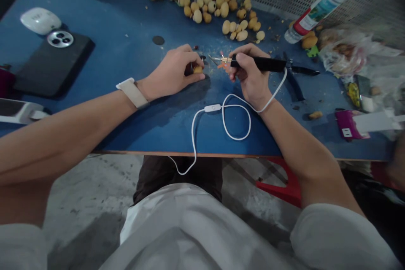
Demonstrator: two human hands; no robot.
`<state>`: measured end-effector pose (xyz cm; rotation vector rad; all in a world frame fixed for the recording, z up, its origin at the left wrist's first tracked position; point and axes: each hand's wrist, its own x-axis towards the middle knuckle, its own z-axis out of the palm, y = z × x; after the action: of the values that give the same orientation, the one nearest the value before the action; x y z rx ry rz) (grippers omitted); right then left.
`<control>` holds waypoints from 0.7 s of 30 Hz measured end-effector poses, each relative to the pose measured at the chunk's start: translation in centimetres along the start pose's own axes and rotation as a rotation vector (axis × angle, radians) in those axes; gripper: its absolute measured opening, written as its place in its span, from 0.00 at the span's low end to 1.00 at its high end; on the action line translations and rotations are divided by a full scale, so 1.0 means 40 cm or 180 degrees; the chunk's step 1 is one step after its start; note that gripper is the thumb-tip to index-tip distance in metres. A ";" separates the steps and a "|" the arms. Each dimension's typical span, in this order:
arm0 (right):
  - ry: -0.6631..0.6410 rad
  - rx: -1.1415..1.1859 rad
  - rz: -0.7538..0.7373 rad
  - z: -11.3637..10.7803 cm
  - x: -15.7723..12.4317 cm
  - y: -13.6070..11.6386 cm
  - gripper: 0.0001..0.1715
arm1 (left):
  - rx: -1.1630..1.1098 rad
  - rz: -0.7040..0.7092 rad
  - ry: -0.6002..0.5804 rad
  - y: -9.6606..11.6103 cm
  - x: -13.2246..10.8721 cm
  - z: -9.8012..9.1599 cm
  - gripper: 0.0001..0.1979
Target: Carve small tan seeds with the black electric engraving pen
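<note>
My left hand (176, 71) rests on the blue table (126, 105) with its fingers pinched round a small yellow-brown nut-like piece (198, 69). My right hand (248, 76) grips a black pen-shaped tool (262, 64) like a pencil. The tool's metal tip (218, 59) points left toward the piece, a short gap away. A white cord (234, 114) with an inline switch loops from the tool across the table and hangs over the front edge. A pale band sits on my left wrist.
Several yellow-brown pieces (209, 6) lie scattered along the back by a wire mesh. A black phone (53, 65) and a white case (40, 20) sit at the left. Black pliers (297, 80), a plastic bottle (319, 8), bags and a magenta object (348, 124) crowd the right.
</note>
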<state>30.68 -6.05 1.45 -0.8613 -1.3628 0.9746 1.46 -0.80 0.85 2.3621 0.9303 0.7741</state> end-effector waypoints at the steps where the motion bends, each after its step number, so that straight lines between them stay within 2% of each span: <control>1: -0.0020 -0.0005 0.0042 0.001 0.000 0.001 0.30 | -0.0074 -0.0016 0.0001 -0.001 0.001 0.000 0.35; 6: -0.0264 -0.0308 0.0189 0.004 0.002 0.013 0.36 | -0.0260 -0.0121 -0.0067 0.004 0.005 -0.004 0.32; 13: -0.0412 -0.0401 0.0598 -0.003 -0.003 0.022 0.34 | -0.0304 -0.0238 0.0024 0.030 -0.004 -0.008 0.30; 21: -0.0448 -0.0574 0.0337 0.001 -0.004 0.015 0.37 | -0.0326 -0.0184 0.0016 0.037 -0.006 -0.014 0.25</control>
<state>30.62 -5.97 0.82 -1.0244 -1.5558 1.0203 1.61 -1.80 2.08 2.2364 0.9342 0.7865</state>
